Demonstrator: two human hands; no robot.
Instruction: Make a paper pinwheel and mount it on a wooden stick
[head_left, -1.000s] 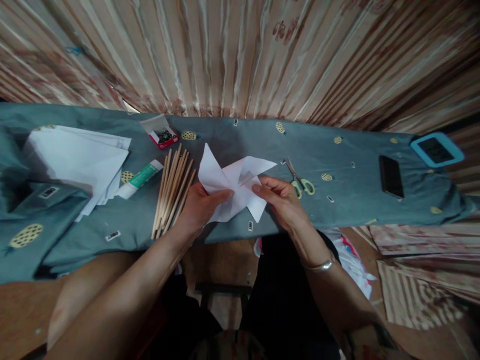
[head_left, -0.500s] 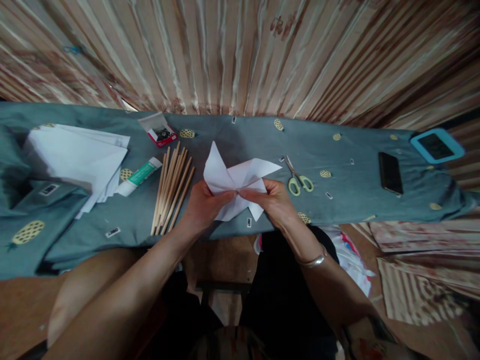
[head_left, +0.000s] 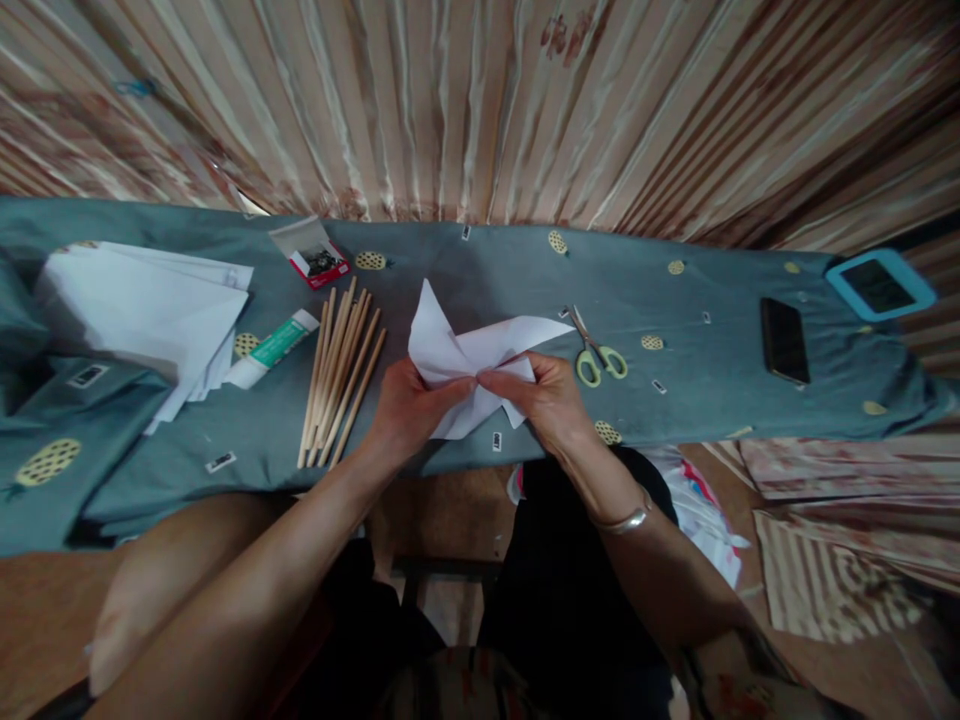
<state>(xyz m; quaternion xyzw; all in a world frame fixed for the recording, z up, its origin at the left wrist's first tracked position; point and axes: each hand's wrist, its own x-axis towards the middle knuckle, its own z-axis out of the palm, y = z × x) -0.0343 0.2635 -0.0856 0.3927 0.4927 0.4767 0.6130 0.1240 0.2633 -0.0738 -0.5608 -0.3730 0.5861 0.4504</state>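
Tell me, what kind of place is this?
It looks like a room, maybe at home, with a little craft spot. You can see a long pleated curtain, a pineapple-print cloth and a folded white paper pinwheel.

folded paper [head_left: 469, 352]: white | cloth [head_left: 720, 375]: grey-teal, yellow pineapple print | scissors [head_left: 602, 352]: green-handled | sticks [head_left: 343, 375]: tan

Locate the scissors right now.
In the head view, the scissors lie right of centre on the cloth, beside the right hand and the folded paper.
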